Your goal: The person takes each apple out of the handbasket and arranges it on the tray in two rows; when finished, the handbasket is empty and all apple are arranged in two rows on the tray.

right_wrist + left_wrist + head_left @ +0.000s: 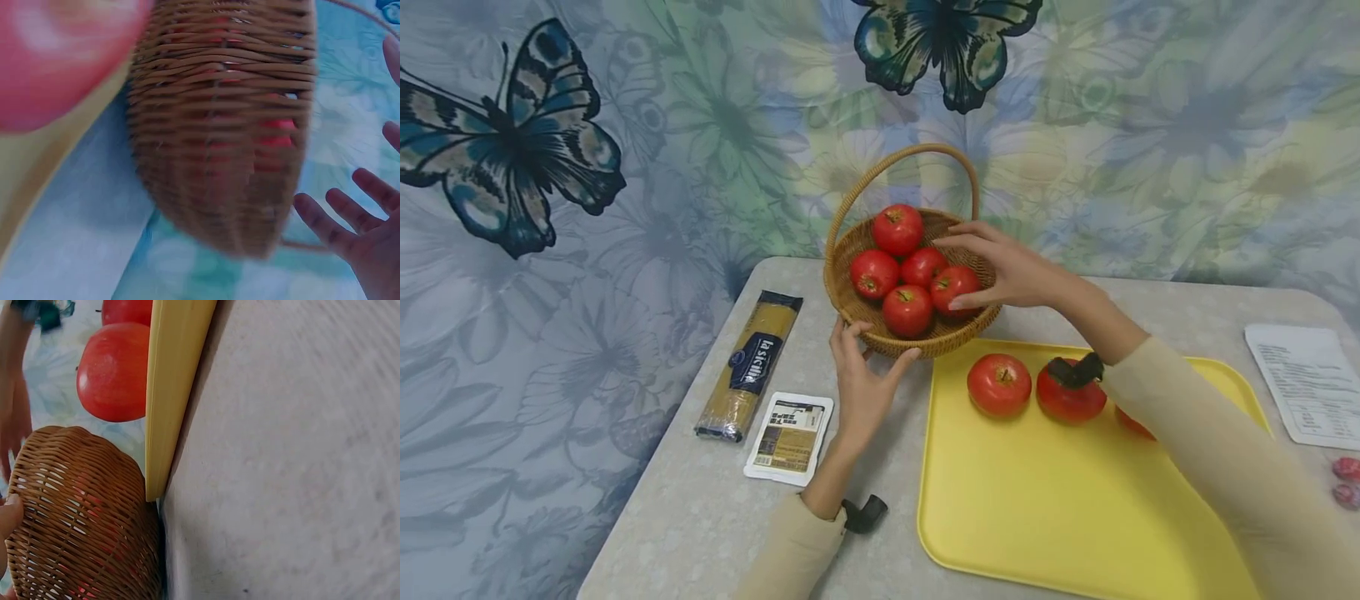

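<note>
Several red apples (907,311) lie in a round wicker basket (958,337) with a tall arched handle. My left hand (865,392) grips the basket's near-left rim; in the left wrist view its thumb (11,515) presses the woven outer side. Over the right side of the basket reaches my right hand (1018,271), its thumb in front of the rightmost apple (951,285). The right wrist view shows that hand's fingers (319,219) spread, nothing held between them. Three more apples (999,386) sit along the tray's far edge, one mostly hidden by the right sleeve.
The yellow tray (1037,500) lies right of centre on the table. Left of the basket are a spaghetti pack (752,367) and a white labelled packet (788,437). A white printed pack (1311,383) and two small reddish items (1347,496) are at the right. A patterned cloth hangs behind.
</note>
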`<action>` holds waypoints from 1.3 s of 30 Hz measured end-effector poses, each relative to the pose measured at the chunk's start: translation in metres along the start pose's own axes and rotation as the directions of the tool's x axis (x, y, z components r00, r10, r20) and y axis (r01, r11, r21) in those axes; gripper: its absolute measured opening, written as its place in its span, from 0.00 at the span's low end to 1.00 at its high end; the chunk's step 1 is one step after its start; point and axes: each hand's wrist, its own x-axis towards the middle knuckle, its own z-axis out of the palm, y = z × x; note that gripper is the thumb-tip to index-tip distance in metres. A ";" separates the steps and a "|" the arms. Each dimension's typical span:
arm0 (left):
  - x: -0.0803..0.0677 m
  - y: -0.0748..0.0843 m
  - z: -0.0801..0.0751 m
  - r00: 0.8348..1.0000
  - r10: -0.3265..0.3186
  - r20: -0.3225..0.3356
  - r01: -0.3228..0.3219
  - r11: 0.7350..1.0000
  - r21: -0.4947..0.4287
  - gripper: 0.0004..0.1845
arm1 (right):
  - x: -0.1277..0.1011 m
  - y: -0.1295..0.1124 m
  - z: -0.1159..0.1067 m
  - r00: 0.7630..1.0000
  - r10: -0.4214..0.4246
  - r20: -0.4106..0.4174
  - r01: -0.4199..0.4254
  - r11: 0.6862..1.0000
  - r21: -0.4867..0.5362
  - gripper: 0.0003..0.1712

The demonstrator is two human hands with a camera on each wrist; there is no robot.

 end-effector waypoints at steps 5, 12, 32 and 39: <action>0.000 -0.001 -0.001 1.000 -0.001 0.001 0.001 1.000 0.003 0.36 | 0.058 0.009 0.003 0.996 0.052 0.071 -0.053 0.998 0.016 0.47; 0.002 -0.002 0.002 1.000 -0.001 0.005 0.001 1.000 0.024 0.36 | 0.102 0.013 -0.014 0.980 0.153 0.128 -0.140 0.985 -0.104 0.47; -0.001 -0.003 -0.004 1.000 -0.014 0.007 0.014 1.000 0.020 0.36 | 0.143 0.043 0.023 0.959 0.249 0.137 -0.245 0.969 -0.042 0.45; -0.001 -0.003 -0.008 1.000 0.004 0.006 -0.004 1.000 0.015 0.36 | 0.146 0.044 0.030 0.964 0.252 0.086 -0.243 0.965 -0.103 0.41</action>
